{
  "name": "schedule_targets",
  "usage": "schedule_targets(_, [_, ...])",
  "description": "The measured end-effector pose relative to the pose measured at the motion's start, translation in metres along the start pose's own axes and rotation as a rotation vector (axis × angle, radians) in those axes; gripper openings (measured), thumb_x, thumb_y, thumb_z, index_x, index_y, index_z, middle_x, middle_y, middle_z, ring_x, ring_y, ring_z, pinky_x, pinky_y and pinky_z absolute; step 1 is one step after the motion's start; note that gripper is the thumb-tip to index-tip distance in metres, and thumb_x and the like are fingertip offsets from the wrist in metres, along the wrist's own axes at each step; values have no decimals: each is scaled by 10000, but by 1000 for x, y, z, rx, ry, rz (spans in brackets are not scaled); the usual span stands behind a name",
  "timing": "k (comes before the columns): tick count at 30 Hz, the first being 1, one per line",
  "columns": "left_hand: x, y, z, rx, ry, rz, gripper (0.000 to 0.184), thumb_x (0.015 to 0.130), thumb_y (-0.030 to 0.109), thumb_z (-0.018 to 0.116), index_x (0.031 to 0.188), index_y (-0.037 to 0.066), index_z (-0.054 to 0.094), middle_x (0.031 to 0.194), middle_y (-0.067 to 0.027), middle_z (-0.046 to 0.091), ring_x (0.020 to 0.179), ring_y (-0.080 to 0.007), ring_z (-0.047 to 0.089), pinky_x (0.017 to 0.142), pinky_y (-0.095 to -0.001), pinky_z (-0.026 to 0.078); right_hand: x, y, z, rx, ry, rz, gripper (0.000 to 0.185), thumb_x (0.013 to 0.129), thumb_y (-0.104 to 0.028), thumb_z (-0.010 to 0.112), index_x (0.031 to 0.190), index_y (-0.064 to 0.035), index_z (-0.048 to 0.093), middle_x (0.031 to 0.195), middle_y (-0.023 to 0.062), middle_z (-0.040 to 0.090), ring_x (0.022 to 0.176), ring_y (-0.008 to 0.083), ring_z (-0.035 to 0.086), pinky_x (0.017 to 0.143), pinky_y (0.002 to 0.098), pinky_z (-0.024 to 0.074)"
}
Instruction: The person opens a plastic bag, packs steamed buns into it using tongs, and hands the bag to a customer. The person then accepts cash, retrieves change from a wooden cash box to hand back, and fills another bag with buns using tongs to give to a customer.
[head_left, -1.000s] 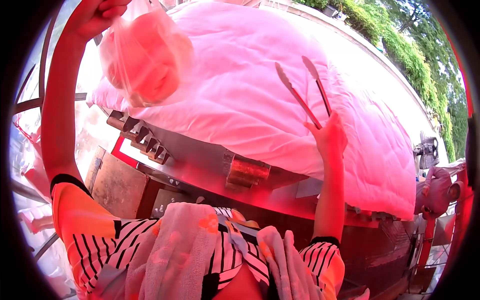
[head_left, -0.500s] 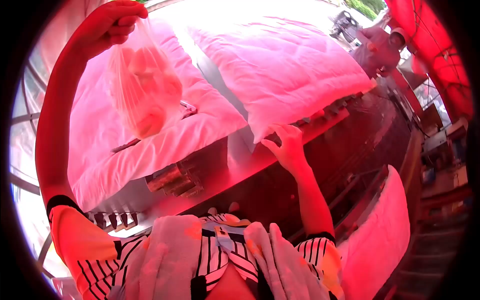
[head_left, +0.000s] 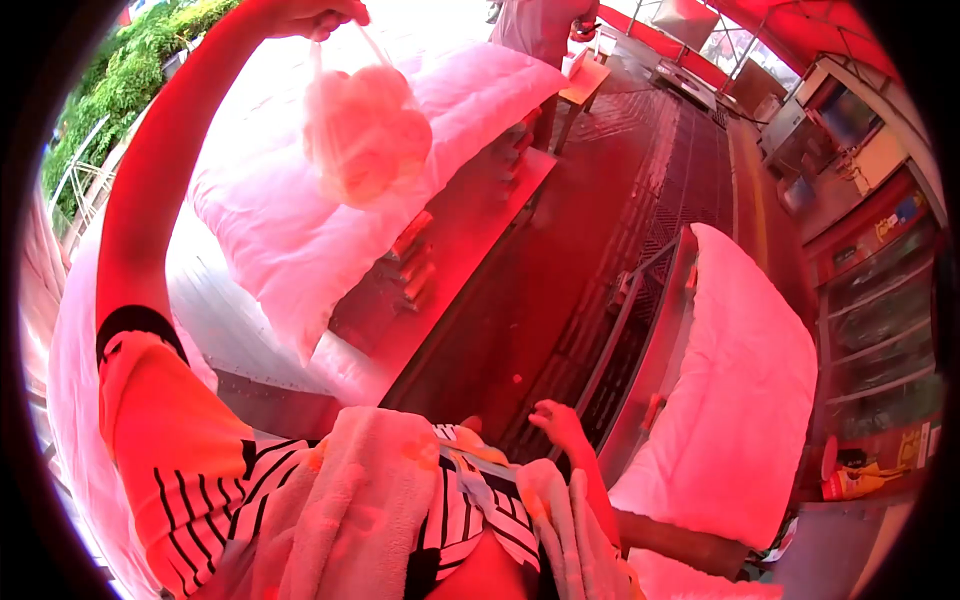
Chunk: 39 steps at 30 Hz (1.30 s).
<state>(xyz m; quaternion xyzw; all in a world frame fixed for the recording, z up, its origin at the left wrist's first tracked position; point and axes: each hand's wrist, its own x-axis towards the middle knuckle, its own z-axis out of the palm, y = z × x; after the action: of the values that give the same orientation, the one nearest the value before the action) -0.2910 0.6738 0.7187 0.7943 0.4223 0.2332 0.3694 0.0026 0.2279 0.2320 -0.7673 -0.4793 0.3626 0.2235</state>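
My left hand (head_left: 310,14), raised at the top left, is closed on the handles of a thin plastic bag (head_left: 368,135). Several round items show through the bag, which hangs above a pink quilt (head_left: 290,220) spread over a long table. Low in the middle, near my body, my right hand (head_left: 558,424) has its fingers apart and holds nothing. A second quilt (head_left: 735,390) covers a counter to the right of it.
A person (head_left: 535,30) stands at the top beside a small wooden table (head_left: 585,80). Dark wet floor (head_left: 520,290) runs between the quilted tables. A shelved cabinet (head_left: 880,340) lines the right side.
The view has swung right, towards the floor and cabinet. My right hand, which held tongs a second ago, is empty and has come down near my body. The bag still hangs from my left hand.
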Motion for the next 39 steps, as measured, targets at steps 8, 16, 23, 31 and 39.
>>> schedule_targets(8, [293,11,166,-271,-85,58,146,794,70,613,739,-63,590,605,-93,544,497,-164,510,469,-277,428,34,69,-64,260,86,246,402,756,-264,691,1047,1,608,914,156,669,878,246,651,771,321,496])
schedule_targets(16, [556,-28,220,-705,-254,-82,223,885,185,525,904,-37,535,634,-98,504,638,-215,544,597,-370,471,90,185,-79,697,270,472,309,792,-113,687,1042,42,595,898,139,662,794,205,656,731,301,516])
schedule_targets(23, [653,-26,244,-608,108,36,255,828,177,589,976,-22,532,736,-111,551,719,-210,574,659,-348,472,176,176,-160,637,307,469,360,782,-192,684,1039,47,603,865,122,660,768,160,628,720,277,488])
schedule_targets(31, [704,-32,251,-324,398,128,368,764,169,661,1060,-5,529,852,-126,605,810,-205,608,729,-323,474,221,157,-203,619,230,517,351,780,-180,688,1042,36,602,850,102,653,765,159,618,698,270,477])
schedule_targets(39, [700,-35,336,-198,136,526,600,766,186,696,1297,56,449,811,-66,643,605,-148,584,566,-282,474,242,111,-257,748,260,478,363,825,-193,630,1118,13,567,834,74,648,700,116,598,613,238,464])
